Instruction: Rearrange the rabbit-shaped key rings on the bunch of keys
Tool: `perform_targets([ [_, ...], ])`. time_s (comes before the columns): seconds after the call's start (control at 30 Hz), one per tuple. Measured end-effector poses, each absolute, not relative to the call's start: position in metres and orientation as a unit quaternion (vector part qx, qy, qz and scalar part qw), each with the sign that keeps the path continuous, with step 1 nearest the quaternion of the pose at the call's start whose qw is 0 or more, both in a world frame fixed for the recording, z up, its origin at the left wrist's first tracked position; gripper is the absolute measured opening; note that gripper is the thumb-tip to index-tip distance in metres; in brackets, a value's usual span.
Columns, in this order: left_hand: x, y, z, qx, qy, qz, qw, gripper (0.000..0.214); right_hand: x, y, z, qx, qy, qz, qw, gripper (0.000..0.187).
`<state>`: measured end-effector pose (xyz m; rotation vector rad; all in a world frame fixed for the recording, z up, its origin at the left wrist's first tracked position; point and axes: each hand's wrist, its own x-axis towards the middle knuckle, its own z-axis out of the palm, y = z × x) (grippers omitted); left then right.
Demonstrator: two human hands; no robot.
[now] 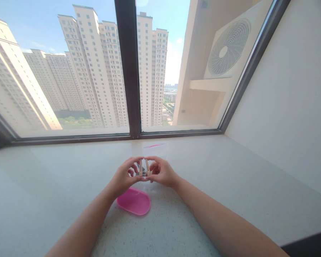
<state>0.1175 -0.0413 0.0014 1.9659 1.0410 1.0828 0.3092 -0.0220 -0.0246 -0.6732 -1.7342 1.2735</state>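
My left hand [127,174] and my right hand [162,172] meet above the white sill, fingertips almost touching. Between its thumb and fingers, my left hand pinches a slim beige piece [141,168], upright, that resembles wood. A similar beige piece [147,167] leans slightly in my right hand's pinch, a narrow gap from the first. Something dark grey shows behind and between them, too small to name. Just below my left hand lies a shallow pink tray [135,202] with rounded ends, its left edge partly hidden by the wrist.
Beyond my hands, a clear plastic bag [155,147] with a pink strip along its top lies on the speckled white sill [155,232]. A dark-framed window [133,134] closes off the back. A white wall [280,107] bounds the right side.
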Motion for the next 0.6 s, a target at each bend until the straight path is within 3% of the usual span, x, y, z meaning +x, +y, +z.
perform_targets([
  [0.6,0.1205,-0.0439,0.0030,0.734,0.413,0.422,0.336,0.058,0.3083,-0.0222,-0.0263,-0.264,-0.669,0.535,0.443,0.077],
])
